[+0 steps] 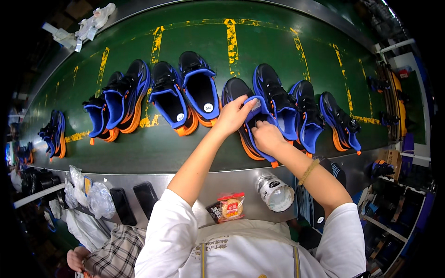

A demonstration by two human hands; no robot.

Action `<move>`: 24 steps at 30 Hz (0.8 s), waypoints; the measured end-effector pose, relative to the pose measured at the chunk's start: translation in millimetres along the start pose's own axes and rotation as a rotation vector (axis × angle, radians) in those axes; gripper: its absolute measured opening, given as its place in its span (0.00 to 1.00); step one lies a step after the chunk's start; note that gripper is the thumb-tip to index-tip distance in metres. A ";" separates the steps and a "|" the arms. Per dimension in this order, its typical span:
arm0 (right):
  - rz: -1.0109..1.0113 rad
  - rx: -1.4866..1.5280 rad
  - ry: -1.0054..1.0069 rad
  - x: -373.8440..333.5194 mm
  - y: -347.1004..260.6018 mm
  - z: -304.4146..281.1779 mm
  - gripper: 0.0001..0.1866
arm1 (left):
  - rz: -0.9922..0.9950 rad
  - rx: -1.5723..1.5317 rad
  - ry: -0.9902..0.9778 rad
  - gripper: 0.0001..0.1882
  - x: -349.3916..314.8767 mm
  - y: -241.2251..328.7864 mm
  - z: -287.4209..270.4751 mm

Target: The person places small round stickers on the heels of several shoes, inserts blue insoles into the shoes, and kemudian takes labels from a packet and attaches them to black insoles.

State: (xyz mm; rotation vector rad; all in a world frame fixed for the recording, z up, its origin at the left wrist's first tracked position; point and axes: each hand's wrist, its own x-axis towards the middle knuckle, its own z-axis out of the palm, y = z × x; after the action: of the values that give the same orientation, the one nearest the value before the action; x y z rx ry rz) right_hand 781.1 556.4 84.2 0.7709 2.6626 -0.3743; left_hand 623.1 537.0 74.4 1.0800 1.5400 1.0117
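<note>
Working a black-and-blue shoe (241, 99) on the green conveyor belt (185, 46); left hand (235, 115) pinching its blue collar; right hand (266, 136) curled, fingers pressed inside the opening | more shoes (185, 92) just beside, in a row | wrapped snack (230, 206) and plastic bottle (276, 192) on the steel table (185, 178) nearer the person

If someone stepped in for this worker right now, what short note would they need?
Left hand: gripping the blue collar of a black, blue and orange sports shoe on the green conveyor belt.
Right hand: pressing into the same shoe's opening.
Done: two shoes to the left lie open with round white stickers on their insoles.
Left: whether the held shoe's insole is seated cannot be seen; the hands hide it. Laced shoes wait on the right.
</note>
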 end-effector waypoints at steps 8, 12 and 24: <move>-0.045 -0.260 -0.296 6.7 -2.5 8.1 0.15 | -0.011 -0.068 -0.040 0.18 -2.5 -1.1 -1.6; -0.081 -0.295 -0.520 30.3 -6.7 4.6 0.15 | -0.008 -0.071 -0.051 0.19 -2.2 -1.8 -0.6; -0.021 0.252 -0.157 39.4 8.4 8.5 0.16 | 0.407 0.241 0.522 0.17 -19.1 -1.4 50.2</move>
State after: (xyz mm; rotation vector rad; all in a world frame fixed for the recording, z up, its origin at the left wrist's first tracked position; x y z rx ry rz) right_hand 756.5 578.6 59.7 0.7522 2.5069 -0.7550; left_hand 674.6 523.2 68.0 1.4098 1.9385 1.5019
